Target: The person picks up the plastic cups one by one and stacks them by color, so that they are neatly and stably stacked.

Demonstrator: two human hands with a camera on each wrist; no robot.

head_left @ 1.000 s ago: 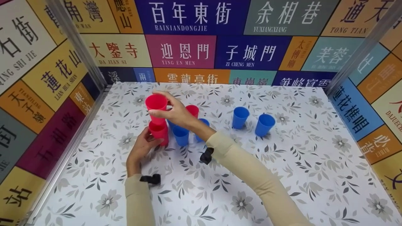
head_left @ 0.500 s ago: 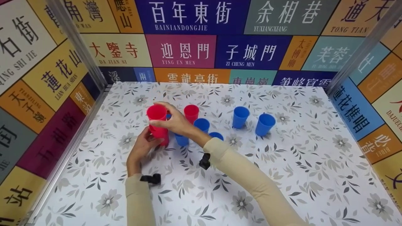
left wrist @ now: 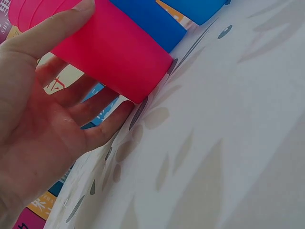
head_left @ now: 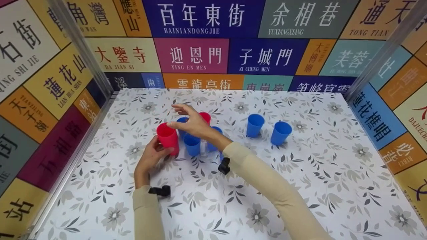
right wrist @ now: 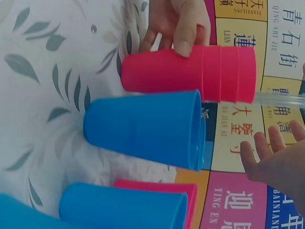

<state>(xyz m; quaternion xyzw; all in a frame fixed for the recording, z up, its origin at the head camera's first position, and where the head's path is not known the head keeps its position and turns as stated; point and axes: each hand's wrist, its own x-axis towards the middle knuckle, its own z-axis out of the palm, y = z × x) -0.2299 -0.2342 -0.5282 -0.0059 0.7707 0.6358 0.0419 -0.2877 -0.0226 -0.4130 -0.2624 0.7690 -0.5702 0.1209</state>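
Note:
My left hand (head_left: 152, 156) holds a stack of nested red cups (head_left: 169, 140) upright on the table, fingers and thumb around its side. In the left wrist view the hand (left wrist: 57, 100) wraps the red stack (left wrist: 119, 52). Several stacked rims show on the red cups (right wrist: 162, 71) in the right wrist view. My right hand (head_left: 196, 126) is just right of and above the stack's mouth, fingers extended and holding nothing; its fingers (right wrist: 274, 143) show beyond the rims. Blue cups (head_left: 192, 146) stand beside the stack, some partly hidden by the right hand and forearm.
Another red cup (head_left: 205, 118) stands behind the right hand. Two separate blue cups (head_left: 255, 125) (head_left: 281, 133) stand farther right on the flower-patterned table (head_left: 317, 186). Walls with coloured street-name signs (head_left: 191, 55) enclose the back and sides.
The red cup from my right hand has gone down into the red stack in my left hand. My right hand has let go and moved slightly right. The left hand has stayed in place.

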